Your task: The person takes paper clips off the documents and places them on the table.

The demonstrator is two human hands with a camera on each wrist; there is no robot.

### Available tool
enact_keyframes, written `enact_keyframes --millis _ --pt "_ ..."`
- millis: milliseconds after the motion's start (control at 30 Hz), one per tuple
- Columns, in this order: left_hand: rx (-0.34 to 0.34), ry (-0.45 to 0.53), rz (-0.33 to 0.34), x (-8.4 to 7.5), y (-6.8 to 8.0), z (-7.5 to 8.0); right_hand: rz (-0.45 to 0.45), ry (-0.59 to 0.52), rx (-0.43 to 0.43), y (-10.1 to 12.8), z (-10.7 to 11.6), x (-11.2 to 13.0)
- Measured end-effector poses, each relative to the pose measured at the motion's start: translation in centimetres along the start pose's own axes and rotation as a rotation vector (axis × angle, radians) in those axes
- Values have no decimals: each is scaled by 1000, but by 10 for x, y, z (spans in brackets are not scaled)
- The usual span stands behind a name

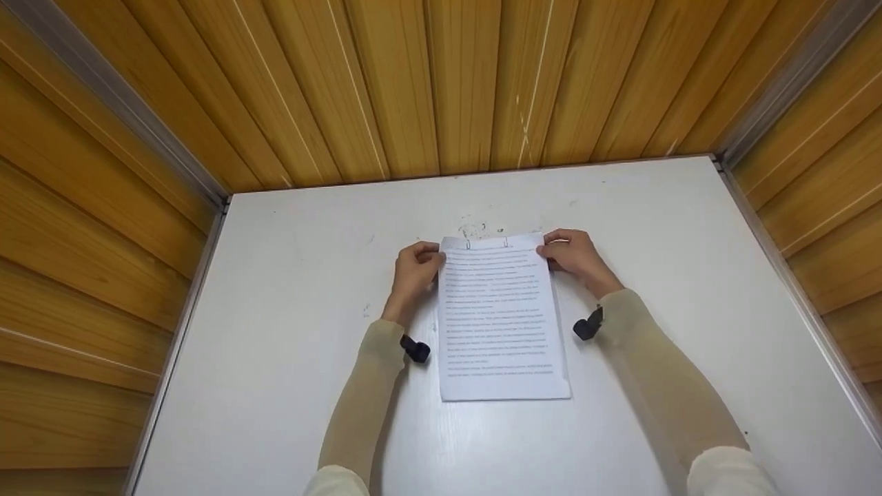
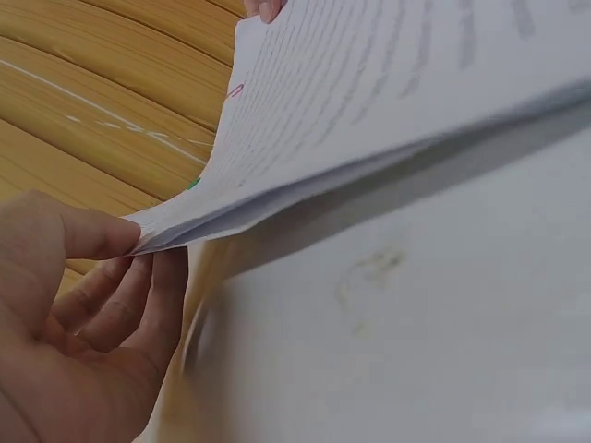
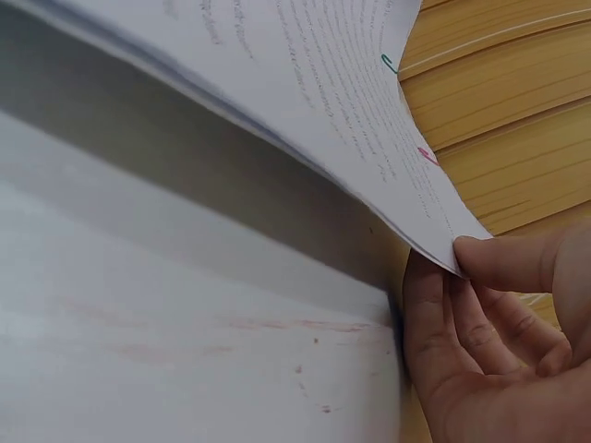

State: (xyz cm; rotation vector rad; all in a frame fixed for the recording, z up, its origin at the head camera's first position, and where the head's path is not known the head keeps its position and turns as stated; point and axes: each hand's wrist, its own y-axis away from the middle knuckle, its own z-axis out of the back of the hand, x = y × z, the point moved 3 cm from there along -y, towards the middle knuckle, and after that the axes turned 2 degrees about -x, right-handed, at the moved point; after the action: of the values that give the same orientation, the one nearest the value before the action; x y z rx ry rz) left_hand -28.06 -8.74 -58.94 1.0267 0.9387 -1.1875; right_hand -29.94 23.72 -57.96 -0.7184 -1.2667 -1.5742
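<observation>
White table (image 1: 289,331), matte, scuffed and faintly stained, boxed in on three sides by walls of orange-brown wooden slats (image 1: 441,83) with grey metal trim along the corners and table edges. Some smudges on the surface just beyond the far end of the paper.

Near the middle of the table, lengthwise away from the person, a stack of printed sheets (image 1: 501,317), near end flat on the surface, far end lifted clear of it, as seen from both wrist views with shadow beneath. Two paper clips (image 1: 486,243) on the far edge: one pink (image 2: 236,90), one green (image 2: 193,184).

Left hand (image 1: 415,270) at the far left corner of the stack, pinching it between thumb on top and fingers underneath (image 2: 138,286). Right hand (image 1: 575,255) at the far right corner, gripping likewise, thumb over the sheets, fingers curled below (image 3: 480,314). Both hands closed on the paper, neither one free. Pale sleeves along both forearms, a small black device on each wrist (image 1: 415,349), either side of the stack.
</observation>
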Motion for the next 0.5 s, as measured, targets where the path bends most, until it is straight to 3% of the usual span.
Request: enact_keyframes --millis 500 --pt "-47 57 -25 8 7 -5 58 -119 7 6 3 -5"
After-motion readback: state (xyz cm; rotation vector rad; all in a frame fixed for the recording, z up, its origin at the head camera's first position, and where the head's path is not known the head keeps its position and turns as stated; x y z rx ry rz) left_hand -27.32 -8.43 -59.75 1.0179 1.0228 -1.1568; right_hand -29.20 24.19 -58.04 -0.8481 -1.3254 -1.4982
